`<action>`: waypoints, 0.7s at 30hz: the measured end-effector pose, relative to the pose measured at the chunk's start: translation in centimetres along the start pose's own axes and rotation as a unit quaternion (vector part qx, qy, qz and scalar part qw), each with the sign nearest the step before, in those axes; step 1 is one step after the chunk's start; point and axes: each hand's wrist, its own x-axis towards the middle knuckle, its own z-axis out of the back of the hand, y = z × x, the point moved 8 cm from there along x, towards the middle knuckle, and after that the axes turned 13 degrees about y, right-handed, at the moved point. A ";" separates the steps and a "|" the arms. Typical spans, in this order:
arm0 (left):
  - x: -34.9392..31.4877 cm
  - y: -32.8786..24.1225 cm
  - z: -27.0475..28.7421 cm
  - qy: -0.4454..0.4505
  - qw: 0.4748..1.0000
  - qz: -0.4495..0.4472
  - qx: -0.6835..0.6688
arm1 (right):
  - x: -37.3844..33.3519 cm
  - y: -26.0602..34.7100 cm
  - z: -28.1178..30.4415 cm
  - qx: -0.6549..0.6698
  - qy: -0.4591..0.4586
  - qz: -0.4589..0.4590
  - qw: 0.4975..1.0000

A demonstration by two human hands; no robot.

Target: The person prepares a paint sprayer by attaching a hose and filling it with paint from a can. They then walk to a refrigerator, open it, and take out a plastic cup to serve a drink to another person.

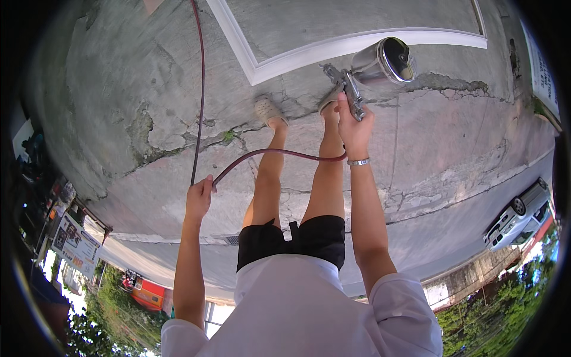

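My right hand [356, 126] is wrapped round the handle of a metal spray gun [351, 89], held out in front of me at the right. A shiny, round metal cup [380, 61] sits on the gun, its open-looking end turned toward the right. My left hand [199, 199], lower and to the left, grips a dark red air hose [262, 152]. One stretch of the hose curves across my legs to my right hand, where its joint with the gun is hidden. Another stretch runs from my left hand away across the ground.
A white frame [339, 46] lies on the cracked concrete ground [160, 89] beyond my feet. Broken concrete edges run across near my clogs [270, 111]. A silver vehicle [519, 214] stands at the right, a signboard [76, 245] at the left.
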 end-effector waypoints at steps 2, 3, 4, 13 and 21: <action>0.0 -0.2 -0.5 0.007 1.000 0.011 -0.001 | 0.0 -0.1 0.2 -0.032 0.003 0.005 0.999; -0.2 1.3 1.3 -0.006 1.000 0.011 0.001 | -0.4 0.5 -2.2 -0.033 0.003 0.021 0.999; -1.0 1.9 1.9 -0.012 1.000 0.020 0.003 | -1.0 0.6 -3.4 -0.039 0.006 0.028 0.999; -0.9 4.6 2.9 -0.027 0.999 0.027 0.005 | -2.6 2.3 -7.9 -0.073 0.043 0.066 0.994; -0.9 5.5 3.6 -0.040 0.998 0.041 0.007 | -4.3 3.1 -12.5 -0.051 0.132 0.067 0.988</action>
